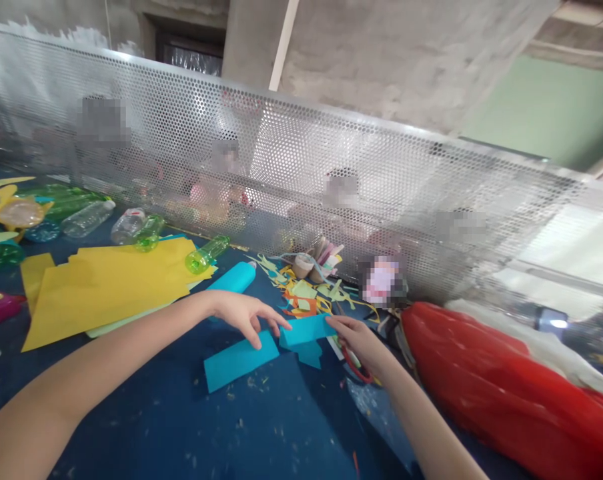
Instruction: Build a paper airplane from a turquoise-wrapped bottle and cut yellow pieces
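A dark blue surface (146, 420), smooth and flecked with tiny scraps, spreads beneath the fingers of the left hand (242, 315) and the right hand (359, 341). Beyond them stands a long metal screen (291, 153), punched with small round holes. Right of the right fingers lies a bulging, glossy red bag (501, 380), its skin creased. Flat, matte yellow sheets (116, 277) overlap left of the left fingers. Just beyond the left fingers is a blue cylinder (236, 275), its long axis slanting away to the right. Under the left fingers, a loose blue strip (241, 365) lies with its long axis nearly crosswise, the right end a little farther off. The held blue strip (305, 329), flat and straight-edged like paper, points almost the same way; the right thumb and fingers pinch its right end. The left fingers are loosely spread, thumb well apart, the index tip at that strip's left end; whether it presses there I cannot tell. Below the right fingers shows a curved red scissor handle (355, 370). Thin, curling scraps (301, 291) in yellow, pale green and orange lie beyond the held strip.
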`<state>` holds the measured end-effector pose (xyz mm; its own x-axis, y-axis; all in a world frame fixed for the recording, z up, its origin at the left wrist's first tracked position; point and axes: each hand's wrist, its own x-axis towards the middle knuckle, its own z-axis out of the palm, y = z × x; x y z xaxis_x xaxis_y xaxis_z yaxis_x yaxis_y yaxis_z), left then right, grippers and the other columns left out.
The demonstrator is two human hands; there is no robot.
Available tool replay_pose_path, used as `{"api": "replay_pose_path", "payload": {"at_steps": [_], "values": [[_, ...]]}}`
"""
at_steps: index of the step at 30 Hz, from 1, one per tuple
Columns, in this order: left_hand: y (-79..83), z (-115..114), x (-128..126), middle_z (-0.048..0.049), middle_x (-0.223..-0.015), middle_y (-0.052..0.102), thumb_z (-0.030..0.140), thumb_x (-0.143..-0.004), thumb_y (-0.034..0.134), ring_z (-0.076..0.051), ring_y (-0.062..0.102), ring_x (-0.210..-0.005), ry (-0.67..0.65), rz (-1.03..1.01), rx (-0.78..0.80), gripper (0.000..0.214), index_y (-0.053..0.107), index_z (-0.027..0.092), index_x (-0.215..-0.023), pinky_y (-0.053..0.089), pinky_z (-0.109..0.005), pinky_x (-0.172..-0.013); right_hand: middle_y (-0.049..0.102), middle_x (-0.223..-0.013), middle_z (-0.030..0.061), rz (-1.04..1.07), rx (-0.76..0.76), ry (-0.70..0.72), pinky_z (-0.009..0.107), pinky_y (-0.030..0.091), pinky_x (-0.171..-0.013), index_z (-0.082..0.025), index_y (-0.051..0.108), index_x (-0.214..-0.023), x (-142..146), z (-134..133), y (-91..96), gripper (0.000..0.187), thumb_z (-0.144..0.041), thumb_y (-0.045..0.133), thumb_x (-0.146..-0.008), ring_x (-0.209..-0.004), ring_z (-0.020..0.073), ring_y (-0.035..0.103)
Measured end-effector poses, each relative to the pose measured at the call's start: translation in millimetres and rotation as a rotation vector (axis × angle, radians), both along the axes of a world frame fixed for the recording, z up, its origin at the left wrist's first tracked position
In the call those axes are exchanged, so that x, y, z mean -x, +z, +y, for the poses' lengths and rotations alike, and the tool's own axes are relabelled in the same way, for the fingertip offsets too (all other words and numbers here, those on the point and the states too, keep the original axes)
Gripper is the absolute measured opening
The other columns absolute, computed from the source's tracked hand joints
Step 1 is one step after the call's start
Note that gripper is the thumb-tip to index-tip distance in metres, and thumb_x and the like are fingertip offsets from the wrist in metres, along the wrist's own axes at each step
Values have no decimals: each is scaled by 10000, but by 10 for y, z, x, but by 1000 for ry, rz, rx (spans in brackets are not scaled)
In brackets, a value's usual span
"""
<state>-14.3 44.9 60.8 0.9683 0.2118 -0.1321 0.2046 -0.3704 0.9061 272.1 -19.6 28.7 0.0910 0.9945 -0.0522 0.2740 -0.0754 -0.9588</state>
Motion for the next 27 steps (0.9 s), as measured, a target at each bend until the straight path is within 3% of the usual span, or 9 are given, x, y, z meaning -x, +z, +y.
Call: {"api": "replay_pose_path", "payload": {"at_steps": [2,4,7,10,14,17,20,22,27], "values": [[-21,16,1,-33,-1149,562,257,-642,709,-115,540,-676,44,32,-9,692,469,338,-1286,424,-230,-604,371,-425,-93,106,-30,-90,191,264,-337,-143,629,-681,-70,47,-43,300,-424,725,-638,-369,52,310],[-35,24,2,-34,-1070,579,268,-649,705,-148,562,-773,106,32,-17,634,511,320,-1251,432,-235,-643,463,-452,-68,224,-85,-165,201,379,-365,-173,603,-661,-108,96,-89,283,-416,739,-615,-397,78,425],[-47,21,-5,-19,-866,599,281,-646,710,-167,564,-780,201,-40,2,526,591,282,-1159,425,-233,-628,673,-718,28,308,-115,-184,252,547,-655,-202,599,-715,-112,147,-143,285,-440,719,-616,-705,162,642],[-66,16,-29,21,-673,538,269,-643,713,-125,529,-628,295,-91,103,465,624,236,-1098,399,-223,-566,701,-925,107,358,-72,-146,318,502,-899,-186,609,-771,-80,150,-173,321,-421,733,-592,-969,233,635],[-111,18,-99,27,-669,553,213,-629,730,-99,535,-595,540,-174,309,428,613,164,-1038,424,-232,-582,699,-968,102,335,-70,-132,354,457,-967,-176,574,-960,2,115,-165,440,-363,752,-605,-994,239,632],[-149,28,-154,-14,-758,619,173,-623,739,-110,589,-655,694,-271,447,338,603,134,-930,466,-248,-629,684,-1004,82,153,-194,-129,392,492,-902,-197,452,-1164,126,77,-120,570,-383,696,-684,-899,213,661],[-177,38,-183,-42,-796,650,162,-645,729,-126,626,-709,739,-360,533,244,594,129,-845,493,-265,-692,652,-1036,102,-179,-316,-15,385,533,-778,-197,463,-1131,319,-4,-55,444,-383,608,-755,-888,216,643],[-187,42,-187,-51,-805,661,170,-658,727,-135,637,-725,772,-393,545,230,588,131,-837,501,-279,-715,625,-1059,97,-360,-391,107,357,536,-742,-206,501,-1095,466,-89,-9,323,-323,546,-797,-898,201,619],[-188,21,-192,-37,-766,663,227,-647,750,-144,631,-678,833,-373,458,276,583,140,-850,507,-289,-662,540,-1097,71,-656,-668,280,390,494,-809,-277,560,-1131,722,-300,83,429,-135,557,-726,-923,206,566]]}}
